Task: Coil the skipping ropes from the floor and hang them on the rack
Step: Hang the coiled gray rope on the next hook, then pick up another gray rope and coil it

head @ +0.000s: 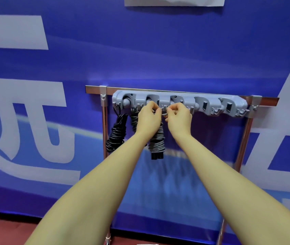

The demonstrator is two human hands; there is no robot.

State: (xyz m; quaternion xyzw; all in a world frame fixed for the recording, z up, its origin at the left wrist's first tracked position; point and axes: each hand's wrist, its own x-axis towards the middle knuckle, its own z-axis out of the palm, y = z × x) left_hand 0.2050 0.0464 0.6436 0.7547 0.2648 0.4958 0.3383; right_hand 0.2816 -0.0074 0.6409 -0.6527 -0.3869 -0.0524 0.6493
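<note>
A grey plastic hook rack [209, 103] is fixed to a metal frame [184, 91] in front of a blue banner. A coiled black skipping rope [116, 134] hangs from the rack's leftmost hook. A second dark coil [134, 119] hangs beside it, mostly hidden by my left hand. A grey coiled rope [158, 141] with black handles hangs below my hands. My left hand [148, 116] and my right hand [178, 117] both pinch its top loop at a hook near the rack's middle.
The frame's chrome legs [243, 138] run down to a red floor [8, 230]. The blue banner [158, 50] with large white characters sits right behind the rack. Two holders at the rack's right end carry nothing. A white sheet [174, 1] hangs at the top.
</note>
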